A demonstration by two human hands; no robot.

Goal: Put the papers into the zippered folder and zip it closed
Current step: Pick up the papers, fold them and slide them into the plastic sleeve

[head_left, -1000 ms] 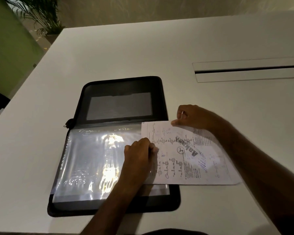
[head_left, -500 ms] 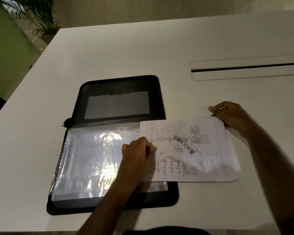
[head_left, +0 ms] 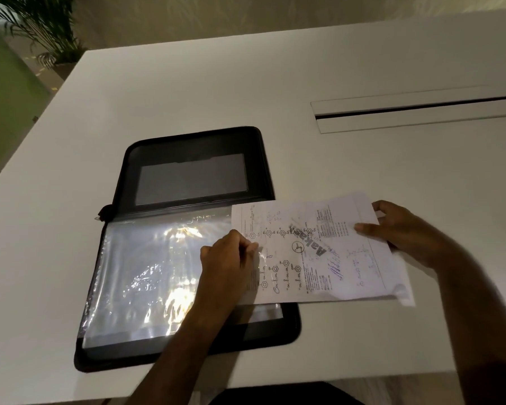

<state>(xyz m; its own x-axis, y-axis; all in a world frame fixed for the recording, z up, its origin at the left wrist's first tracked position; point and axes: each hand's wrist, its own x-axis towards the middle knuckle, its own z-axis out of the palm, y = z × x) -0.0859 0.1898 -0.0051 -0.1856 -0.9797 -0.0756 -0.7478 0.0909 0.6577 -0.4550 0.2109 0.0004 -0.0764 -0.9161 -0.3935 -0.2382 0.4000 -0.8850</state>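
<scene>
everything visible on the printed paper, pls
The white printed paper sheet carries chemical-structure diagrams, text columns, a bold grey watermark and blue pen marks. It lies nearly flat, its left part over the open black zippered folder's clear plastic sleeve, the rest over the white table. The left hand pinches its left edge, the right hand its right end.
</scene>
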